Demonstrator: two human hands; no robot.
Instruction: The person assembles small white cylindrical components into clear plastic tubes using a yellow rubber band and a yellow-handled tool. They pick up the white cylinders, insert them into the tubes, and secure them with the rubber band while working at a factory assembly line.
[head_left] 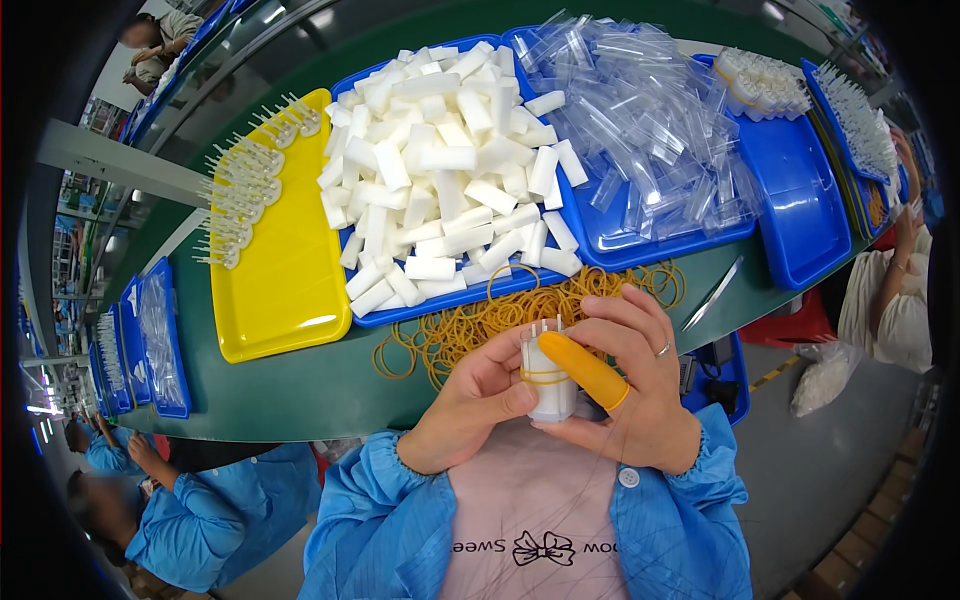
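My left hand (475,400) and my right hand (650,405) are closed together around a small white bundle (552,402), held upright in front of my chest. Thin white prongs stick up from its top, and a clear plastic layer seems to wrap it. A yellow rubber band (545,377) circles its middle. The left thumb presses against its side. An orange finger cot (590,372) covers my right index finger, whose tip lies at the bundle's upper edge. Just beyond my hands lies a pile of loose rubber bands (440,335).
A blue tray heaped with white foam blocks (430,170) stands ahead. Left of it, a yellow tray (275,310) holds pronged white parts (243,190). To the right are clear plastic sleeves (640,130), another blue tray (800,190) and tweezers (714,293). Co-workers sit at both sides.
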